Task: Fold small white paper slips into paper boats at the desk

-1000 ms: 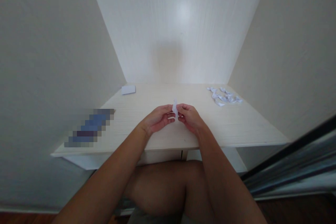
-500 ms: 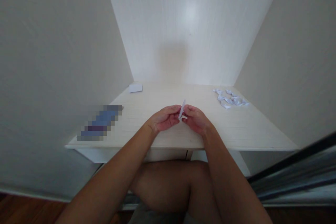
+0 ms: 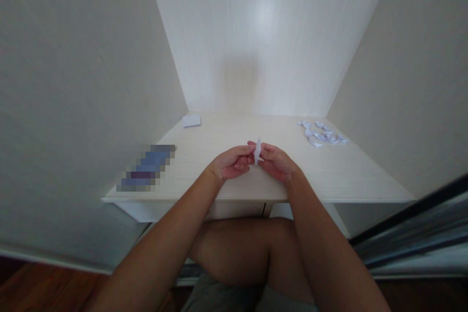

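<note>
I have small folded paper (image 3: 258, 150) pinched between left hand (image 3: 234, 163) and right hand (image 3: 277, 162), over white desk (image 3: 226, 129). Uneven squeeze could crush folds, I judge; slack fingers could let it spring open. Beyond grip, rightward: loose white paper pieces (image 3: 328, 135); beyond, leftward: white paper rectangle (image 3: 191, 121); left: pixelated blue object (image 3: 148, 166).

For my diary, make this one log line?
left hand: touching folded white paper; right hand: holding same; far right: scattered white paper pieces
</note>
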Demonstrator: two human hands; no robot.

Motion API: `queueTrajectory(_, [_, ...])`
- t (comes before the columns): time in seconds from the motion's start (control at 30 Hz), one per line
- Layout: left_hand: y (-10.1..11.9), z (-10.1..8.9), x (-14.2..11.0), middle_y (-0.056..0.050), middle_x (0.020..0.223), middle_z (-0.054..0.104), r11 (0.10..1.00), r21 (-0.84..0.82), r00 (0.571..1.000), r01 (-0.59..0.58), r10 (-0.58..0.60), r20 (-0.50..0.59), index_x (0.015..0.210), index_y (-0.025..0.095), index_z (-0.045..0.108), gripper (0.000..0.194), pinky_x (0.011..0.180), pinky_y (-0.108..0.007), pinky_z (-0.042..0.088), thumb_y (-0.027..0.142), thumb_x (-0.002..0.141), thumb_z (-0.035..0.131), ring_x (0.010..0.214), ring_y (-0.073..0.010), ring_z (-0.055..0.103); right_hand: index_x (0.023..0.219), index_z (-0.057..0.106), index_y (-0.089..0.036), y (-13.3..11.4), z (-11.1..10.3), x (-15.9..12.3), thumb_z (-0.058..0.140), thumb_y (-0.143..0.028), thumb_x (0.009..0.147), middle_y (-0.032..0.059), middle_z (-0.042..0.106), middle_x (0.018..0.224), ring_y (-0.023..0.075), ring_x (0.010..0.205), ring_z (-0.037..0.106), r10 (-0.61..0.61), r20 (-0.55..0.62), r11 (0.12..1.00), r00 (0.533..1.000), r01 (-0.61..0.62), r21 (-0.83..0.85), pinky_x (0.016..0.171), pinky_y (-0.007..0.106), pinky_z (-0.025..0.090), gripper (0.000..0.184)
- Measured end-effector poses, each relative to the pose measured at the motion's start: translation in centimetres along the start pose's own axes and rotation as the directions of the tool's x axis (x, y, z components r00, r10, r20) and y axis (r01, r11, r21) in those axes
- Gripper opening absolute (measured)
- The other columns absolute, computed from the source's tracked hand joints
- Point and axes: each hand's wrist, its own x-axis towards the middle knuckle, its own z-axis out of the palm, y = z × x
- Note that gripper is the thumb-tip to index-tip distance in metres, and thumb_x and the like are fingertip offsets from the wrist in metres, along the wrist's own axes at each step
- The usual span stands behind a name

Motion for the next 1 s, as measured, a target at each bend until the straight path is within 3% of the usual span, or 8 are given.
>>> queueTrajectory(0.2, [0.0, 0.5, -0.6, -0.001, 0.071, 0.067, 1.000, 0.004, 1.000, 0.020, -0.020, 0.022, 0.094, 0.012, 0.069, 0.011, 0.030, -0.008, 0.029, 0.016, 0.087, 0.078, 0.044, -0.0044, 0.054, 0.099, 0.079, -0.022, 0.1, -0.2, -0.1, 0.094, -0.049, 0.067, 0.0090, 0.075, 0.120, 0.0236, 0.111, 0.065, -0.007, 0.020, 1.000, 1.000, 0.007, 0.006, 0.106, 0.040, 0.046, 0.045])
queueTrajectory(0.4, [-0.1, 0.8, -1.0, 0.000, 0.071, 0.064, 0.999, 0.005, 0.999, 0.050, -0.050, 0.020, 0.091, 0.014, 0.066, 0.010, 0.030, -0.008, 0.024, 0.017, 0.089, 0.075, 0.046, -0.0047, 0.053, 0.092, 0.079, -0.021, 0.2, -0.2, -0.4, 0.097, -0.041, 0.062, 0.0079, 0.077, 0.113, 0.0242, 0.106, 0.066, -0.011, 0.041, 1.000, 0.999, 0.010, 0.025, 0.106, 0.041, 0.046, 0.040])
queueTrajectory(0.57, [-0.2, 1.2, -1.1, 0.001, 0.071, 0.060, 0.999, 0.001, 0.998, 0.045, -0.045, 0.033, 0.092, 0.013, 0.066, 0.012, 0.030, -0.008, 0.025, 0.017, 0.088, 0.077, 0.050, -0.0062, 0.056, 0.106, 0.079, -0.020, 0.1, -0.3, -0.4, 0.093, -0.044, 0.069, 0.0107, 0.074, 0.124, 0.0252, 0.115, 0.066, -0.012, 0.056, 0.999, 0.998, 0.009, 0.049, 0.104, 0.042, 0.048, 0.046])
queueTrajectory(0.77, [-0.3, 1.1, -0.6, 0.006, 0.060, 0.050, 0.999, -0.031, 1.000, -0.009, 0.009, 0.001, 0.091, 0.012, 0.065, 0.006, 0.032, -0.007, 0.030, 0.013, 0.093, 0.070, 0.039, -0.0011, 0.044, 0.114, 0.078, -0.023, 0.1, -0.4, -0.3, 0.092, -0.046, 0.073, 0.0076, 0.077, 0.114, 0.0223, 0.108, 0.067, -0.032, 0.042, 0.998, 0.999, 0.029, 0.062, 0.105, 0.041, 0.048, 0.049])
queueTrajectory(1.0, [-0.1, 1.1, -0.9, 0.009, 0.054, 0.047, 1.000, -0.024, 0.999, -0.016, 0.015, -0.048, 0.088, 0.013, 0.063, 0.009, 0.031, -0.006, 0.030, 0.014, 0.097, 0.066, 0.033, 0.0001, 0.035, 0.109, 0.080, -0.021, -0.1, 0.1, -0.5, 0.094, -0.045, 0.070, 0.0072, 0.077, 0.108, 0.0221, 0.108, 0.066, -0.042, 0.051, 0.997, 0.998, 0.038, 0.071, 0.106, 0.042, 0.046, 0.048])
